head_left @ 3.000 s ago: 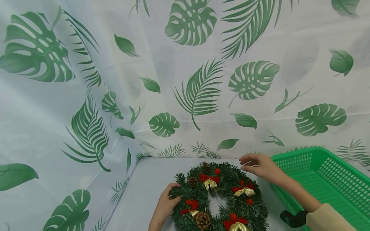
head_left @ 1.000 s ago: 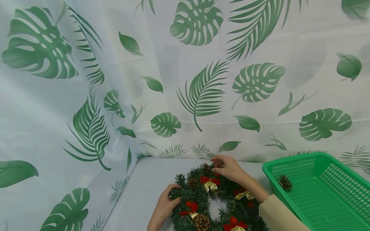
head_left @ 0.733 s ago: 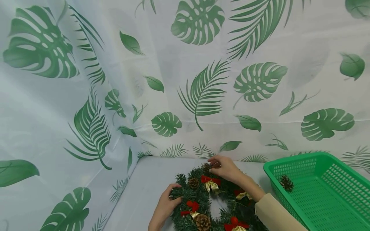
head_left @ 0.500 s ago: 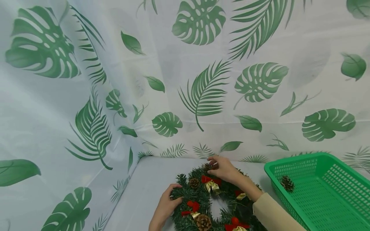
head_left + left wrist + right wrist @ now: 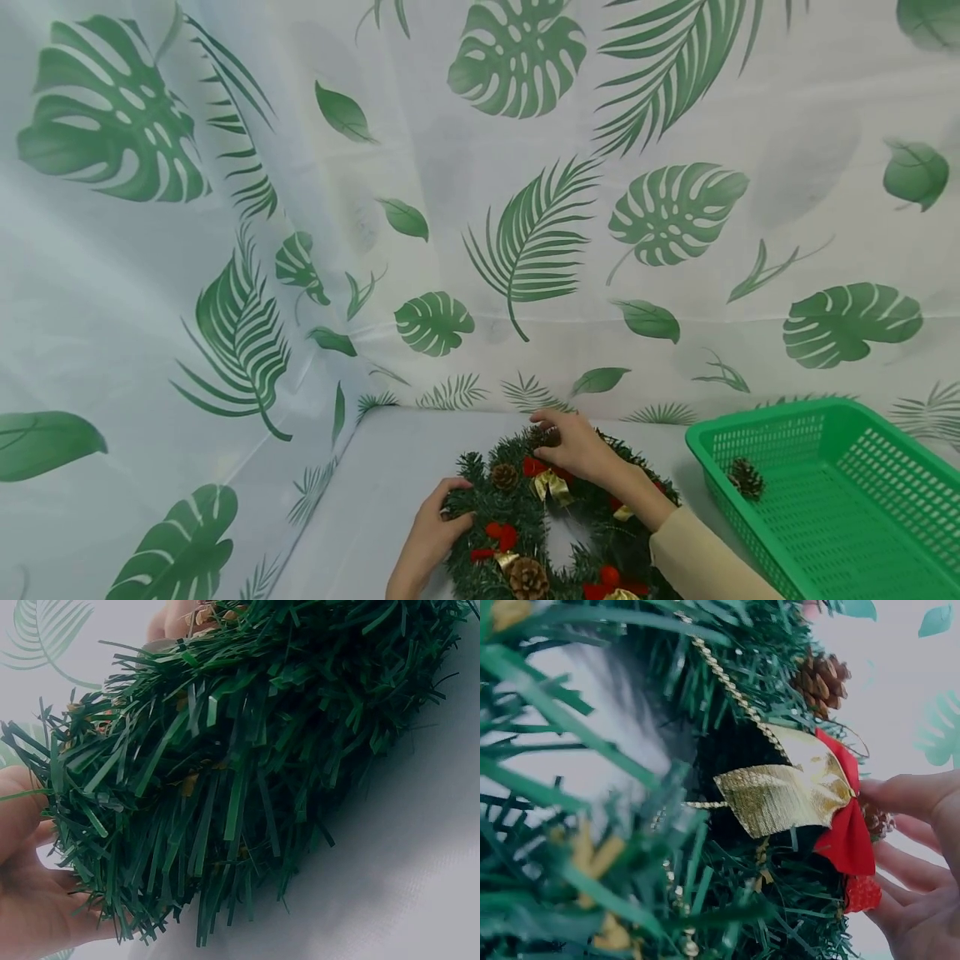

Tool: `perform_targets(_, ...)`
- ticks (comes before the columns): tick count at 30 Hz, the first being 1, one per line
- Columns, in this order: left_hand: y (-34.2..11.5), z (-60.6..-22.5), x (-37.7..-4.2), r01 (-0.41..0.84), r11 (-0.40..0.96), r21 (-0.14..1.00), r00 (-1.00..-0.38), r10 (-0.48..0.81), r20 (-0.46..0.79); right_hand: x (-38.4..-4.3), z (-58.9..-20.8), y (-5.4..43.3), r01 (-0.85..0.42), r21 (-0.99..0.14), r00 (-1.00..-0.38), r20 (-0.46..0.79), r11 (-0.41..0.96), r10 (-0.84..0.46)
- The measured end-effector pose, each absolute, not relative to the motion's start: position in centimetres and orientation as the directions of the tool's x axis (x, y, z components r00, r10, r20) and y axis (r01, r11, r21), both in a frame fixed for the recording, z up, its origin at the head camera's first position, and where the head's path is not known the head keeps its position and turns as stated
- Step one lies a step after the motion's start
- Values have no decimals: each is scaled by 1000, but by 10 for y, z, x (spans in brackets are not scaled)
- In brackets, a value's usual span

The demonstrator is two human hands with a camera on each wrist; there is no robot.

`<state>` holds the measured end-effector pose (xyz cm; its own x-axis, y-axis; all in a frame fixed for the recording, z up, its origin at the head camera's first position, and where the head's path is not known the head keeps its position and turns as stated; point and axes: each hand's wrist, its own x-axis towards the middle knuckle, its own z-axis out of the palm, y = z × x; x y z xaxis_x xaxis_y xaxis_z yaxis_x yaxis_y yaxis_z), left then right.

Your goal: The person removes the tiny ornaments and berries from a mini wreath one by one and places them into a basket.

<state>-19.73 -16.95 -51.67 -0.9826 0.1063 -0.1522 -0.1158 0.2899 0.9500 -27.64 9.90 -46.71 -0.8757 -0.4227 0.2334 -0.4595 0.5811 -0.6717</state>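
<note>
Head view: left hand [image 5: 433,523] grips the wreath [image 5: 487,504]; right hand [image 5: 576,448] narrowly pinches its top pinecone [image 5: 880,823].

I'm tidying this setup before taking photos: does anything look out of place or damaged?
Only mildly: a lone pine cone lies in the green basket, apart from the cones on the wreath. It may simply be a spare. I see nothing spilled or broken.

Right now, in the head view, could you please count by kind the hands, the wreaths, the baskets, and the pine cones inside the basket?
Hands: 2 (left hand, right hand)
Wreaths: 1 (green wreath)
Baskets: 1 (green basket)
Pine cones inside it: 1 (brown pine cone)
Total: 5
</note>
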Motion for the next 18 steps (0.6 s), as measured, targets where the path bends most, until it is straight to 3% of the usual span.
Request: perform_targets(18, -171, -516, -195, -112, 273, 955, -981, 123, -151, -273, -458, 101, -492, -646, -868, 318, 584, -381)
